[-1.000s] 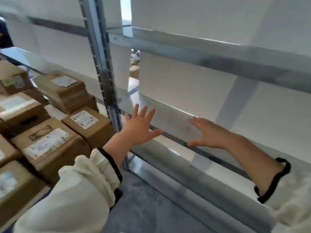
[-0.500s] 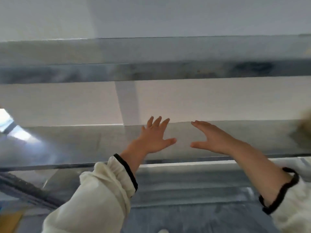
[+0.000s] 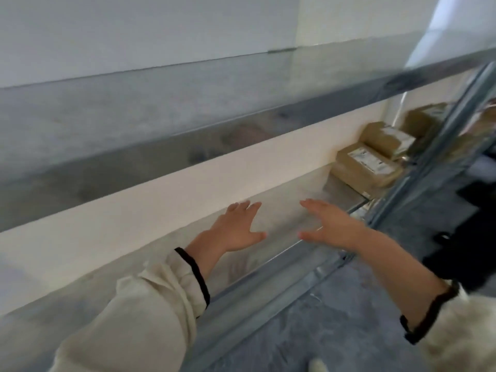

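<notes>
Both my hands reach out over a bare metal shelf (image 3: 279, 218) of a steel rack. My left hand (image 3: 237, 228) is flat with fingers straight and spread, holding nothing. My right hand (image 3: 328, 224) is beside it, palm down, fingers straight, also holding nothing. A gap of about one hand's width separates them. Whether the palms touch the shelf surface cannot be told. Cream sleeves with black cuffs cover both forearms.
Brown cardboard boxes (image 3: 367, 167) with white labels are stacked on the same shelf at the far right. A steel upright (image 3: 440, 146) stands in front of them. An upper shelf (image 3: 161, 124) runs overhead. Grey floor (image 3: 322, 318) lies below, with a dark object (image 3: 461, 237) at right.
The view has swung from the left bay with many boxes, past the upright, to the right end of the shelf. Both hands stayed flat and apart, holding nothing.
</notes>
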The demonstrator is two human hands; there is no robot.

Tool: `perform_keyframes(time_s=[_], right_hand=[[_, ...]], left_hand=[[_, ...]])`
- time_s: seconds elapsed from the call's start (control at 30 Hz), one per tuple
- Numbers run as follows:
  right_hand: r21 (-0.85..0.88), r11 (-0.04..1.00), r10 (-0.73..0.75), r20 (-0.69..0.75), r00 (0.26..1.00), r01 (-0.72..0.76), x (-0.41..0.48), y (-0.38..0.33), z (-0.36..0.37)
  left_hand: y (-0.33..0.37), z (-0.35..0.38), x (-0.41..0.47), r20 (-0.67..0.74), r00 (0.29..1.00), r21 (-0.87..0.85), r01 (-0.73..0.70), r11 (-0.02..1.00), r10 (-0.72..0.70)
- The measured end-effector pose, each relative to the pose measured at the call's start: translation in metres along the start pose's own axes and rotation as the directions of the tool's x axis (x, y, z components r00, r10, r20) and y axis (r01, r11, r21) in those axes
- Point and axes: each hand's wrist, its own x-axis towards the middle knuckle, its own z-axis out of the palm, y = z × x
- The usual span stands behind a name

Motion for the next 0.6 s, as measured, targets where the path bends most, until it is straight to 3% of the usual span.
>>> perform_keyframes(time_s=[0.2, 0.4, 0.6], right_hand=[[0.024, 0.991, 0.134, 0.0, 0.991, -0.133, 0.022, 0.141, -0.044], [-0.035, 0.986, 0.161, -0.04, 0.986, -0.162, 0.053, 0.261, -0.102], [-0.313, 0.945, 0.1, 0.009, 0.995, -0.092, 0.091, 0.338, -0.132]], left_hand=[[0.077, 0.024, 0.123, 0.048, 0.998, 0.02, -0.05, 0.999, 0.049], [0.173, 0.029, 0.24, 0.023, 1.0, -0.082, -0.011, 0.997, 0.013], [0.229, 0.008, 0.335, -0.036, 0.997, -0.117, 0.065, 0.991, -0.07]])
